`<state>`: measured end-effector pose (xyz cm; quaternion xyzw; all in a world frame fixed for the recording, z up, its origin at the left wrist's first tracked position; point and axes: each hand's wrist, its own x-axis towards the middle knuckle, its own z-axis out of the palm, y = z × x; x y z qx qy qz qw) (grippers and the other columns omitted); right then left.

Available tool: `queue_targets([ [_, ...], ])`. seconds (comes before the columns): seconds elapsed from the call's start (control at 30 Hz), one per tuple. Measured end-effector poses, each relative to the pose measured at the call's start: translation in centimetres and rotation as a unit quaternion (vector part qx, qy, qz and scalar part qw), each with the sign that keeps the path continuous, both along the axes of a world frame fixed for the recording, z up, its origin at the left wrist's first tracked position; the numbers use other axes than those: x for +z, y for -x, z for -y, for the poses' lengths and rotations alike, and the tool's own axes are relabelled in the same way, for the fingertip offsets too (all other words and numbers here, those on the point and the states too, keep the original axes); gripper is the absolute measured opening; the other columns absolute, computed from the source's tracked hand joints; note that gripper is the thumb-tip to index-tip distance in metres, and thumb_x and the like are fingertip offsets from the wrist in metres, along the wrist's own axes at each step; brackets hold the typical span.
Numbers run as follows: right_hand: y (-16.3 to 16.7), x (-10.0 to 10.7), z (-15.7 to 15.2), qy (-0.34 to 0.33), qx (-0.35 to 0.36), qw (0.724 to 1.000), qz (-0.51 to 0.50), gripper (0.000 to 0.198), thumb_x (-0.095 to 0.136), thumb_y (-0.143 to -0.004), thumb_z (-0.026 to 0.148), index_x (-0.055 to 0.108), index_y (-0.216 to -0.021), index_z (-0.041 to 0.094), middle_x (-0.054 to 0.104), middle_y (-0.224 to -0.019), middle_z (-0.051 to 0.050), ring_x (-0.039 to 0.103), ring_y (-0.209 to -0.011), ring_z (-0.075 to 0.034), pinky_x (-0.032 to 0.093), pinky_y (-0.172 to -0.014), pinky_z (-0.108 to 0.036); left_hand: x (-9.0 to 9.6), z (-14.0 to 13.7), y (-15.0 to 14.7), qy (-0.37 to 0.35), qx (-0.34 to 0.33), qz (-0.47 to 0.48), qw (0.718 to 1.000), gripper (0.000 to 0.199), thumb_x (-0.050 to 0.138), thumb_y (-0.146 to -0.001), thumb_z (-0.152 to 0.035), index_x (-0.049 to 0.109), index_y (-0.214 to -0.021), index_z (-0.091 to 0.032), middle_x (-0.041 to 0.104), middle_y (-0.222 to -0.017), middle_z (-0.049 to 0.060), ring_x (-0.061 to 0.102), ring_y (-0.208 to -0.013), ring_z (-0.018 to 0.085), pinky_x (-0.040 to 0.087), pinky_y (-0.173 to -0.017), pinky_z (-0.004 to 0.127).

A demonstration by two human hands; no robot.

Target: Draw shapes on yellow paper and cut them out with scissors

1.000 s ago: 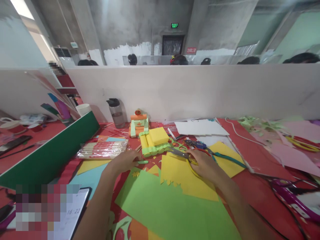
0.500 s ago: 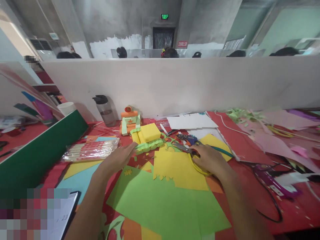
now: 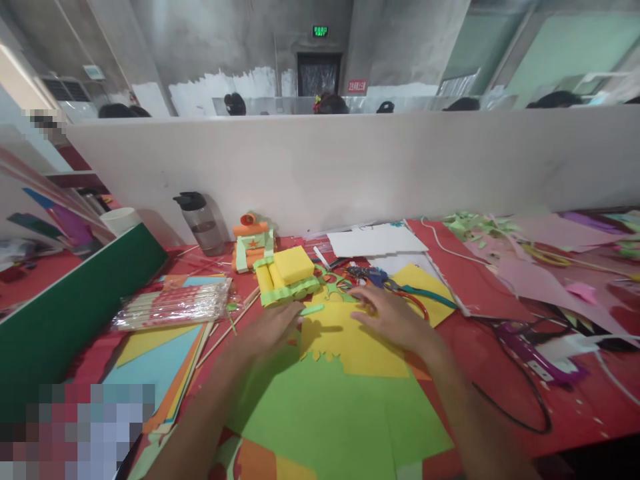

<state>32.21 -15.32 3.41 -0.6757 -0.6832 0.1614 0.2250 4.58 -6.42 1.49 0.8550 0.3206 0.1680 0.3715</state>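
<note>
My left hand [image 3: 273,328] pinches a small light-green paper piece [image 3: 313,309], which sticks out past the fingertips above a yellow sheet [image 3: 373,350]. Apart from it, my right hand [image 3: 393,319] hovers over the same sheet with fingers spread and nothing in them. The sheet's near edge is cut in jagged shapes, and it lies on a large green sheet [image 3: 330,407]. Just beyond my left hand stands a yellow paper model [image 3: 295,265] with green wavy strips along its sides. Scissors with teal handles [image 3: 430,295] lie beyond my right hand.
An orange paper model [image 3: 253,243] and a water bottle [image 3: 203,223] stand near the white partition [image 3: 320,173]. Wrapped sticks [image 3: 173,305] lie at left, beside a green board [image 3: 85,293]. White sheets [image 3: 377,241], pink paper [image 3: 545,287] and a purple power strip [image 3: 535,357] occupy the right.
My right hand has come off the scissors and moved left, fingers spreading. My left hand has left the yellow model's side, moved nearer and right, and now holds the green paper piece.
</note>
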Motion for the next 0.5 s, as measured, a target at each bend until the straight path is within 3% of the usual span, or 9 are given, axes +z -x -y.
queue_targets([
  [0.1,3.3,0.5,0.2,0.017,0.052,0.988,-0.145,0.036,0.067,-0.088,0.042,0.065,-0.121,0.026,0.068,-0.089,-0.001,0.061,-0.077,-0.018,0.044,-0.068,-0.027,-0.4,0.8,-0.8,-0.093,-0.04,-0.113,0.988,0.034,0.035,-0.1,-0.039,0.06,-0.116,-0.023,0.068,-0.104,0.013,0.064,-0.088,0.025,0.042,-0.068,0.028],
  [0.2,5.6,0.5,0.4,0.011,0.092,0.973,-0.214,0.025,0.063,-0.092,0.035,0.068,-0.115,0.026,0.07,-0.091,0.0,0.061,-0.076,-0.016,0.044,-0.067,-0.026,-0.4,1.5,-1.5,-0.142,-0.067,-0.163,0.974,0.03,0.036,-0.1,-0.03,0.059,-0.116,-0.022,0.068,-0.094,0.012,0.064,-0.077,0.023,0.038,-0.062,0.027],
  [0.5,6.1,-0.9,-0.1,-0.013,0.103,0.961,-0.255,0.015,0.064,-0.092,0.026,0.07,-0.105,0.024,0.072,-0.09,0.0,0.064,-0.083,-0.018,0.047,-0.075,-0.028,0.7,2.3,-2.0,-0.182,-0.093,-0.202,0.958,0.037,0.03,-0.102,-0.03,0.048,-0.134,-0.024,0.07,-0.094,0.01,0.067,-0.078,0.023,0.037,-0.059,0.026],
])
